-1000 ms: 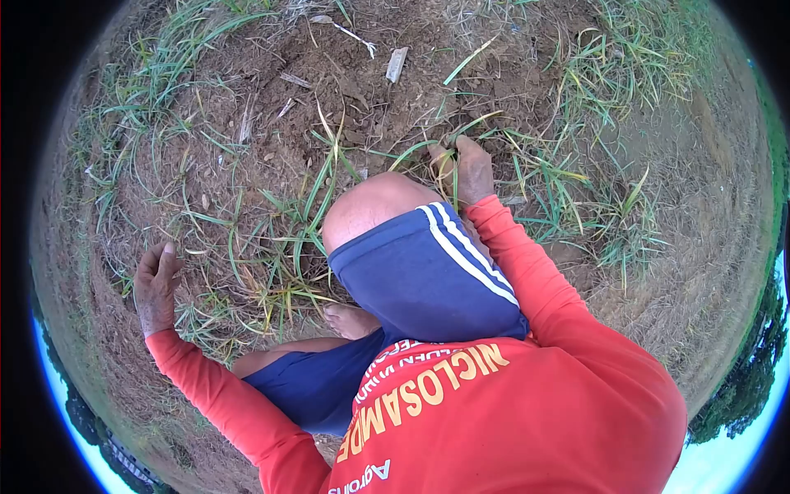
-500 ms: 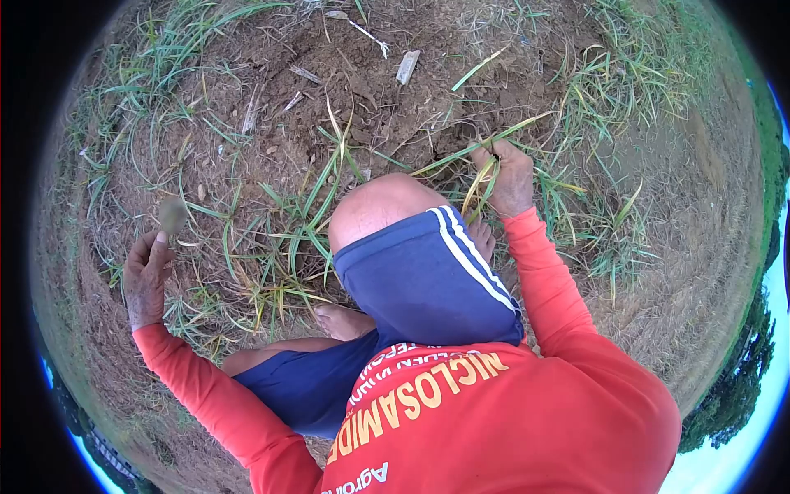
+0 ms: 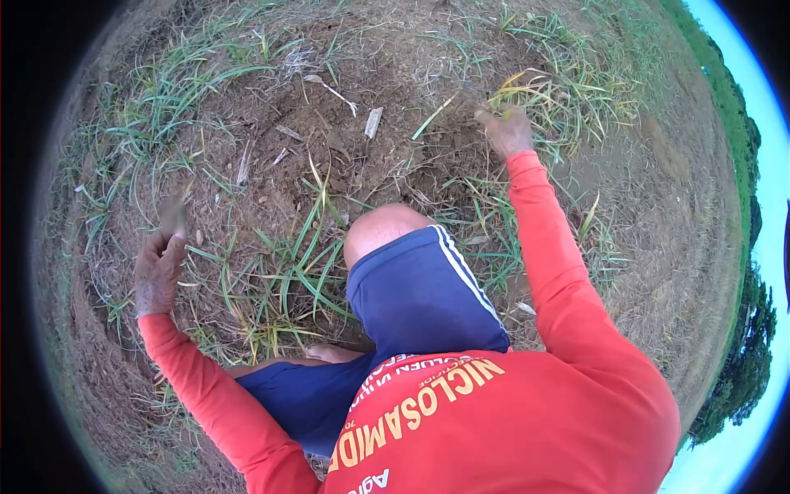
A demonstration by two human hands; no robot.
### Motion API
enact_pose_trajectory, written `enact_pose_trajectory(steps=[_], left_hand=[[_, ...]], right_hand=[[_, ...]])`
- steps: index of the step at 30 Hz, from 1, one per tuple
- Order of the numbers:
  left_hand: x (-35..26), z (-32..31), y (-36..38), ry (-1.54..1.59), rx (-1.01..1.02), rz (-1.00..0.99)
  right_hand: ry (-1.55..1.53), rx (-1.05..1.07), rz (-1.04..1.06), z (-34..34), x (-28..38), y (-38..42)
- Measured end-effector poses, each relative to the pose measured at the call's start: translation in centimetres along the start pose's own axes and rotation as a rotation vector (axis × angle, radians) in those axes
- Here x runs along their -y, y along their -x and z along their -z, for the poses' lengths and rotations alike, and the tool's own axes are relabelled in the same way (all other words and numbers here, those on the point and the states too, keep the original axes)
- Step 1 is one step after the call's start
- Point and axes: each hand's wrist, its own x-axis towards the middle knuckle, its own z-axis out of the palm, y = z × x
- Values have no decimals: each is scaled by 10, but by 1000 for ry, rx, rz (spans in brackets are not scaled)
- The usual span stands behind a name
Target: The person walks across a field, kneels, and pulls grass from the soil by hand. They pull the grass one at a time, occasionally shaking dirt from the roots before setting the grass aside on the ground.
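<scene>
My left hand (image 3: 160,267) is closed around a small tool with a rounded grey-brown blade (image 3: 173,216). The blade points away from me and is blurred; the handle is mostly hidden in the fingers. Out ahead on the right, my right hand (image 3: 504,130) grips an uprooted clump of grass (image 3: 533,89). Its yellow-green blades fan out to the right, and a dark, blurred root end shows to the left of my fingers. Below the hand lies disturbed brown soil (image 3: 448,169).
Long-bladed grass (image 3: 304,255) grows in front of my bent knee (image 3: 387,226). More tufts (image 3: 164,90) stand at the upper left. A pale flat chip (image 3: 374,123) and a dry stalk (image 3: 336,93) lie on the soil.
My right hand has moved forward, away from my knee, and the grass clump has come out of the ground with it. The left hand has shifted slightly, still with the tool.
</scene>
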Motion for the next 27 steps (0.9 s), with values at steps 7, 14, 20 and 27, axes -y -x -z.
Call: enact_pose_trajectory(steps=[7, 14, 20, 27], left_hand=[[-33, -24, -39, 195, 75, -56], [-51, -75, -90, 249, 218, -104], [-78, -95, -101, 171, 253, -228], [-65, -37, -86, 470, -96, -282]], right_hand=[[130, -40, 279, 14, 41, 4], [213, -270, 76, 144, 52, 88], [1074, -268, -661, 267, -44, 186], [1209, -108, 110, 72, 117, 138]])
